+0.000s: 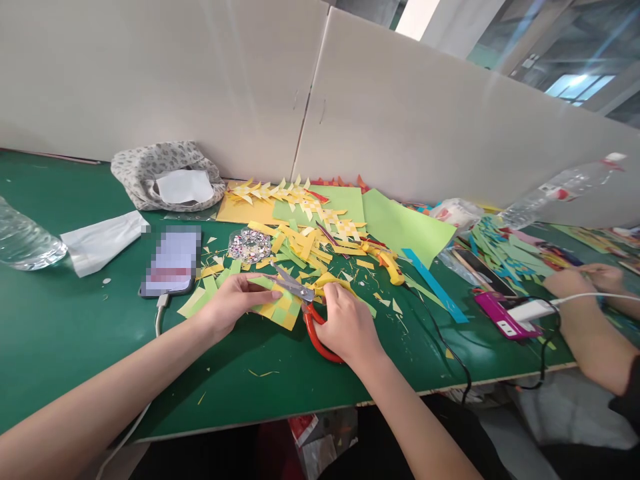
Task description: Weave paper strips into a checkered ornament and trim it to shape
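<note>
My left hand (234, 303) pinches a woven piece of yellow and green paper strips (283, 312) above the table. In my right hand (347, 323) is a pair of scissors (320, 337) with red handles, its blades spread apart at the upper edge of the woven paper. Whether the blades touch the paper I cannot tell. Just beyond my hands lie many loose yellow paper strips (305, 243) and a round clear tray (250, 245) of small beads or gems. A yellow glue gun (387, 261) lies behind my right hand.
A phone (171, 260) on a white cable lies at the left, near a white tissue (105, 243) and a patterned cloth bag (167, 175). Green paper sheets (407, 227) rest at the back. To the right are a pink power strip (506, 316), a plastic bottle (560, 190) and another person's hands (570, 287).
</note>
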### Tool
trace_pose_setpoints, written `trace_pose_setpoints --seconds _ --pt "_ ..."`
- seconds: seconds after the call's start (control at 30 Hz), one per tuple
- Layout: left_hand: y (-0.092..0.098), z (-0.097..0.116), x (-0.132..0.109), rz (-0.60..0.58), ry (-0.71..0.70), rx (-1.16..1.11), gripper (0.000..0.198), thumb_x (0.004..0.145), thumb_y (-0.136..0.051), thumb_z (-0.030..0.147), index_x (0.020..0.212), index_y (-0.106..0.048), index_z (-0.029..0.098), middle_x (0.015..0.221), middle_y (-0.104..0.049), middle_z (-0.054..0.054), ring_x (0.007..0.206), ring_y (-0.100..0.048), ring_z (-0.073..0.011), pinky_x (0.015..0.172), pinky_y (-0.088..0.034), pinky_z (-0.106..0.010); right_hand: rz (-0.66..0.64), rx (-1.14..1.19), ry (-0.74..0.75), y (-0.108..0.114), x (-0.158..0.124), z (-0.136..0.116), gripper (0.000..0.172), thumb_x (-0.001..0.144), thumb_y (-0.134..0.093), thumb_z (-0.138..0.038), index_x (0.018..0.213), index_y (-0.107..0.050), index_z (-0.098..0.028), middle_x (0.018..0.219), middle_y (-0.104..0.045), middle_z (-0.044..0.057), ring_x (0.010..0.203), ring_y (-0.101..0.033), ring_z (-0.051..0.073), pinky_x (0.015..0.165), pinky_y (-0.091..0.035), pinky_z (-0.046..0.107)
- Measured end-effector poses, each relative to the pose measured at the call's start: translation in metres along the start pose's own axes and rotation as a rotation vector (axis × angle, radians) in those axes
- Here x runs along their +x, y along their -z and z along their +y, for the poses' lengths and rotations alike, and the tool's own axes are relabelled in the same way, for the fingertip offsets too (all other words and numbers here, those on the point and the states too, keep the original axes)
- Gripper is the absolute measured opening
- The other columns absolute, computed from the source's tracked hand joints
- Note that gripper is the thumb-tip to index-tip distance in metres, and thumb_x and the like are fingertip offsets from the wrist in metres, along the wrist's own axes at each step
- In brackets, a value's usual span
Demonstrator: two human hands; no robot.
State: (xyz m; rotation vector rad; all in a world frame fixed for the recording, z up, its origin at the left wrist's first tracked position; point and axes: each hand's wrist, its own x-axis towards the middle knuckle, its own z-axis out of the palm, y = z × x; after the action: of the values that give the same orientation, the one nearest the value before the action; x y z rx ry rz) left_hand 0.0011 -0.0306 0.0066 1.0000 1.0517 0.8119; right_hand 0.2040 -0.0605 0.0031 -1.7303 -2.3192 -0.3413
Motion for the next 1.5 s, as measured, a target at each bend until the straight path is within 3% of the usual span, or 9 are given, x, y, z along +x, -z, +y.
trace_pose_setpoints --seconds 0.3,0.5,0.77,1.3,1.5 --pt "0.002 -0.002 0.000 -0.016 -0.033 0.025 0.030 0.054 -0.078 0.027 0.082 -0.070 0.020 0.065 -0.068 -0.001 0.061 -0.058 -0.0141 0.061 -0.043 -0.026 -0.027 0.013 0.052 -0.003 -0.003 0.007 0.020 0.078 -0.045 -0.038 0.075 -0.041 -0.019 0.064 -0.050 0.003 0.060 -0.052 0.018 0.046 -0.029 0.026" --pt "0.004 -0.003 0.002 -0.058 -0.074 0.041 0.030 0.055 -0.079 0.028 0.083 -0.071 0.020 0.072 -0.071 -0.001 0.067 -0.061 -0.0156 0.068 -0.045 -0.028 -0.034 0.020 0.054 -0.004 -0.007 0.009 0.019 0.077 -0.047 -0.037 0.073 -0.041 -0.019 0.061 -0.051 0.002 0.056 -0.052 0.017 0.046 -0.028 0.026" --pt "0.004 -0.006 0.002 -0.042 -0.039 -0.022 0.029 0.054 -0.079 0.020 0.081 -0.070 0.019 0.066 -0.070 0.001 0.061 -0.060 -0.0121 0.064 -0.045 -0.025 -0.040 0.006 0.062 -0.003 -0.008 0.008 0.022 0.078 -0.046 -0.038 0.074 -0.045 -0.017 0.061 -0.052 0.003 0.055 -0.053 0.017 0.046 -0.028 0.026" --pt "0.003 -0.002 0.001 -0.019 -0.035 0.007 0.027 0.051 -0.080 0.021 0.075 -0.068 0.017 0.062 -0.069 0.000 0.061 -0.063 -0.0154 0.064 -0.046 -0.028 -0.032 -0.031 0.064 -0.001 -0.008 0.010 0.018 0.077 -0.043 -0.032 0.070 -0.047 -0.016 0.057 -0.052 0.002 0.049 -0.050 0.015 0.044 -0.023 0.024" --pt "0.003 -0.003 0.002 -0.042 -0.025 -0.025 0.027 0.054 -0.079 0.019 0.079 -0.068 0.018 0.060 -0.069 0.002 0.060 -0.061 -0.0127 0.062 -0.045 -0.025 -0.009 -0.033 0.072 -0.004 -0.008 0.011 0.020 0.078 -0.042 -0.032 0.066 -0.047 -0.016 0.054 -0.051 0.002 0.046 -0.048 0.014 0.044 -0.021 0.024"
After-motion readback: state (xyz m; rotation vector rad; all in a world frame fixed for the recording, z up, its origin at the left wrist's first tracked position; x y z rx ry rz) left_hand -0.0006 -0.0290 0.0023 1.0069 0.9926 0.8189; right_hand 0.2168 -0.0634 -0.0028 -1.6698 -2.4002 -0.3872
